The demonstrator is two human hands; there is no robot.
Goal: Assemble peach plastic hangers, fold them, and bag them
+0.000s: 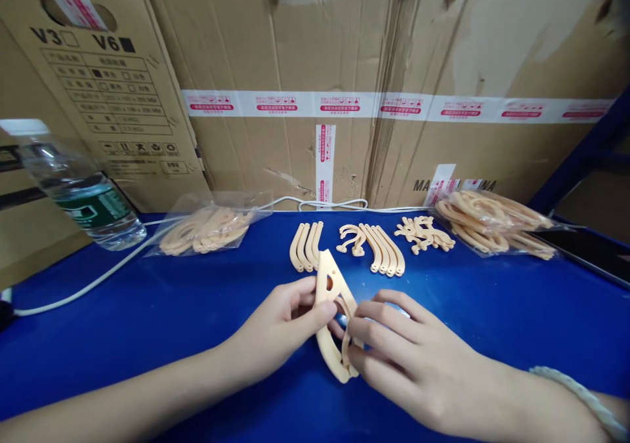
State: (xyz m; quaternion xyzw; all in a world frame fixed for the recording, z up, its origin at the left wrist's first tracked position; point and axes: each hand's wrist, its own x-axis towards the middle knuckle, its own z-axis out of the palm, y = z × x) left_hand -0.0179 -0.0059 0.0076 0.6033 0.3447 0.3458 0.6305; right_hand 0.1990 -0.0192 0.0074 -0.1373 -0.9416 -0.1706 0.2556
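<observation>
My left hand (280, 328) and my right hand (408, 358) together hold a peach plastic curved frame piece (331, 298) just above the blue table (147, 312). The left thumb and fingers pinch its upper left side. The right fingers close on its lower right side, where a thinner curved part lies against it. Behind the hands lie three small groups of the same peach parts: curved strips (306, 246), hooked strips (378, 246) and small pieces (424, 233).
A clear bag of peach parts (207, 230) lies at the back left, another bag (497, 226) at the back right. A water bottle (79, 190) lies at the far left. A white cable (98, 275) runs along the back. Cardboard boxes (344, 69) wall the rear.
</observation>
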